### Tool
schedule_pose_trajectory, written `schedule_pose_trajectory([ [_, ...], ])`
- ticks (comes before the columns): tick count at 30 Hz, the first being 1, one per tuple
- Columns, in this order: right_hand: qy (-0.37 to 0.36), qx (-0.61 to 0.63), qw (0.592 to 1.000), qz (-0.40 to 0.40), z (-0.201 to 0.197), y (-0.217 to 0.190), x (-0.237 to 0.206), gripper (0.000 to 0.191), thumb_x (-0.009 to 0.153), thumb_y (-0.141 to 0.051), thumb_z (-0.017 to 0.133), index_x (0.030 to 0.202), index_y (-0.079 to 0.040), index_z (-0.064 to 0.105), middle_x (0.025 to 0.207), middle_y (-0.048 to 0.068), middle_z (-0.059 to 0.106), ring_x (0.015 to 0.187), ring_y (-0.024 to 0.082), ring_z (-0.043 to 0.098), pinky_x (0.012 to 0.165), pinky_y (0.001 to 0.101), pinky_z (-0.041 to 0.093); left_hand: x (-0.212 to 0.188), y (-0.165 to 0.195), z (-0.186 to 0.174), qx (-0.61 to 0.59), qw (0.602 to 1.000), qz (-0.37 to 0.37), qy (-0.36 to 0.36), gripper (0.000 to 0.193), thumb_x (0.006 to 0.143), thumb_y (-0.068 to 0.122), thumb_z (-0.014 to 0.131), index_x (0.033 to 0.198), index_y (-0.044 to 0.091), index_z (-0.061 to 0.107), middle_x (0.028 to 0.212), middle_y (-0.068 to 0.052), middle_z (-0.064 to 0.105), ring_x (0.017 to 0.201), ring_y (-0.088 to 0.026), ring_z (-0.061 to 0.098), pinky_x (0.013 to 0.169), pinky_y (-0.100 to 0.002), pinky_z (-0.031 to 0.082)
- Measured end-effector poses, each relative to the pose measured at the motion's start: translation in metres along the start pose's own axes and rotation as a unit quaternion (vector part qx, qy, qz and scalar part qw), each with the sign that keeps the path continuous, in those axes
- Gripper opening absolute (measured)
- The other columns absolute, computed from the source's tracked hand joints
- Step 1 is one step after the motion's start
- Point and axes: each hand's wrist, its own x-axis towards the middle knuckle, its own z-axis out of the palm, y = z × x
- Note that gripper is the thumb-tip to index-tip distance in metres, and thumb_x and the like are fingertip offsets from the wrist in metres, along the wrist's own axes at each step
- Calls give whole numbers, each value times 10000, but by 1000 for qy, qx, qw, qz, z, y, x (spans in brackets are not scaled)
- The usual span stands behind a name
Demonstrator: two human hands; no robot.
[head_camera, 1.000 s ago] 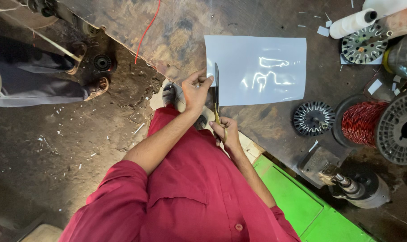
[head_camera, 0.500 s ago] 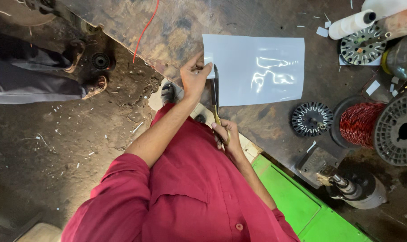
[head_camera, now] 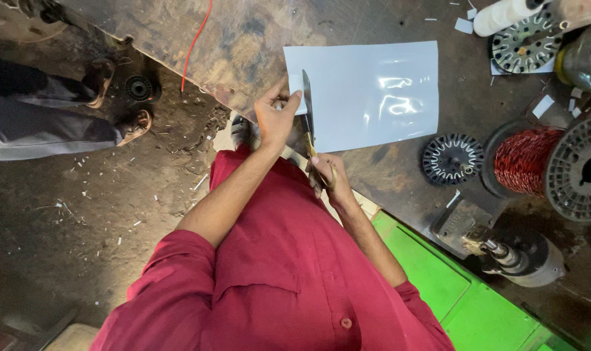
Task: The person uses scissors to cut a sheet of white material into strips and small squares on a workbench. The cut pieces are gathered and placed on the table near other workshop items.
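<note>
A shiny white sheet lies on a dark workbench. My left hand pinches the sheet's left edge between thumb and fingers. My right hand grips the handles of a pair of scissors, whose blades run up into the sheet close to its left edge, right beside my left fingers. My red sleeves and shirt fill the lower middle of the view.
A spool of copper-red wire, a round toothed metal part, another, a white roll and a small motor shaft sit at right. Another person's legs and sandalled feet stand at left on the dirt floor. A green surface lies below the bench.
My left hand has slid up along the sheet's left edge. The scissor blades have moved further into the sheet with it.
</note>
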Motion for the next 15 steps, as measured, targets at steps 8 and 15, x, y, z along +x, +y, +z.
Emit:
schedule_pose_trajectory([
  [8,14,-27,999,14,7,-3,5,338,939,-269,710,749,-2,626,529,55,560,346,114,465,321,256,360,2,-4,-2,-8,1000,3,6,482,895,4,763,1362,-38,650,780,47,636,660,-5,513,582,-174,435],
  [15,36,-60,997,32,8,-4,7,271,901,-150,734,700,-24,605,523,29,556,343,85,459,302,239,353,4,-9,-3,-6,1000,5,5,490,899,11,763,1371,-35,639,782,45,637,647,-2,514,567,-174,433],
])
